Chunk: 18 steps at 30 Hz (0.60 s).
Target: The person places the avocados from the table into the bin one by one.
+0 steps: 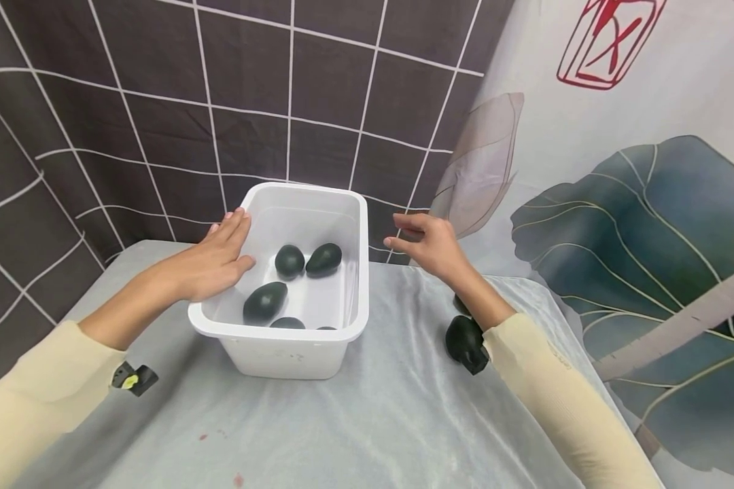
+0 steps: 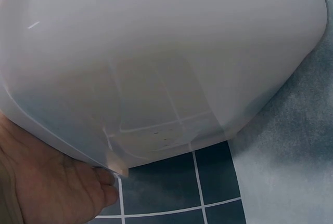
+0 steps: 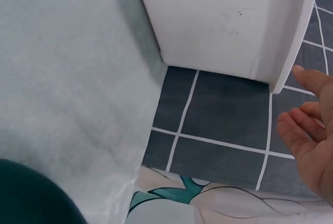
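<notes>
A white plastic tub [image 1: 293,356] stands on the cloth-covered table, with several dark green, avocado-shaped fruits [image 1: 265,303] on its floor. My left hand [image 1: 217,261] rests on the tub's left rim, its fingers straight. The left wrist view shows that hand [image 2: 57,182] against the tub's outer wall [image 2: 156,78]. To the right of the tub, my right hand [image 1: 428,244] is in the air, fingers loosely bent, holding nothing. Below the right forearm lies another dark green fruit [image 1: 465,338], with a second one partly hidden behind the arm.
Pale grey-blue cloth [image 1: 318,435] covers the table. A dark curtain with white grid lines [image 1: 330,88] hangs behind the tub. On the right hangs a pale fabric with a large leaf print [image 1: 612,204]. A small black piece with a yellow spot [image 1: 136,379] sits near the left cuff.
</notes>
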Tool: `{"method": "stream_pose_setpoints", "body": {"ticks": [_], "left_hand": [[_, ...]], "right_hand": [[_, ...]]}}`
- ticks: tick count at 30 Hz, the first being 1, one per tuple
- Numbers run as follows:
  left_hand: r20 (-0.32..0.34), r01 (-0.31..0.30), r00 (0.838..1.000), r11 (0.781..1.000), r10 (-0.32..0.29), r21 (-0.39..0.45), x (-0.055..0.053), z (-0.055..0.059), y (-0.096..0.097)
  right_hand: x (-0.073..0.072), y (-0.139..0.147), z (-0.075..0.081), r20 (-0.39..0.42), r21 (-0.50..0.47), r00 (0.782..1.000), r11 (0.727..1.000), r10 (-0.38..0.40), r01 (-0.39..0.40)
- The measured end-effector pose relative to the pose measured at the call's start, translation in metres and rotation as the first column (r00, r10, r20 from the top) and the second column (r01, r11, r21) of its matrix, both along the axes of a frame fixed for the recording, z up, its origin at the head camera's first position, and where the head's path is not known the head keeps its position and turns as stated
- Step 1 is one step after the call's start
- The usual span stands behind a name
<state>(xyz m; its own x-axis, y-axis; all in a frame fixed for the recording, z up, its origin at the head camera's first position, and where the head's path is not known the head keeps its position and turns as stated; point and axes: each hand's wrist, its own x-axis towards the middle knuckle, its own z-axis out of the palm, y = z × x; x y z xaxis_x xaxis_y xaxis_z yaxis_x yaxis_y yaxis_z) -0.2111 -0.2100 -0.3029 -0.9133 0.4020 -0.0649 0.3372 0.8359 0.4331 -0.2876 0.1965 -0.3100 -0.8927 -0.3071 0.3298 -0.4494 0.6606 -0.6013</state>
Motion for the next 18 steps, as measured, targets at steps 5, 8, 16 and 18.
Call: {"method": "stream_pose_setpoints", "body": {"ticks": [5,8,16,18], "left_hand": [[0.002,0.000,1.000,1.000,0.000,0.003,0.000,0.000,0.000],[-0.002,-0.001,1.000,1.000,0.001,0.002,0.000,-0.001,-0.001],[0.004,-0.001,1.000,1.000,0.001,0.007,0.000,-0.001,-0.002],[0.006,-0.001,1.000,1.000,0.001,0.009,0.000,-0.001,-0.001]], "right_hand": [[0.004,0.010,-0.005,0.010,-0.016,1.000,1.000,0.001,-0.001],[0.005,0.016,-0.009,0.012,-0.024,1.000,1.000,-0.003,0.003],[0.011,0.034,-0.017,0.076,0.004,0.997,1.000,-0.020,0.019],[0.013,0.039,-0.019,0.091,0.001,0.996,1.000,-0.026,0.026]]}}
